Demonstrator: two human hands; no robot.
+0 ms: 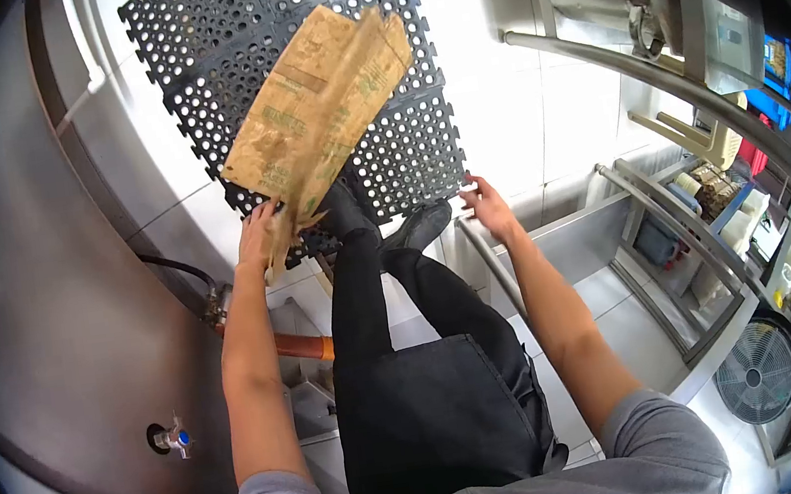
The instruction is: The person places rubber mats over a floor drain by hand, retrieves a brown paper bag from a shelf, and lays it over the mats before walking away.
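Observation:
A worn, flattened piece of brown cardboard [275, 114] with faded green print hangs over the black mat. A fold runs along its length, and its near end is torn. My left hand [259, 234] is closed on that ragged end. My right hand [489, 208] holds nothing, its fingers apart and bent near the corner of the black perforated rubber mat [405, 162]. Between my hands, my black shoes [418, 227] are at the mat's near edge, one partly behind the cardboard.
A large stainless steel body with a blue-centred tap [178, 438] curves along my left. At right stand metal rails [630, 65], a low steel frame [567, 236] and shelves with assorted items. A round black fan [758, 368] is at lower right. White floor tiles [474, 0] surround the mat.

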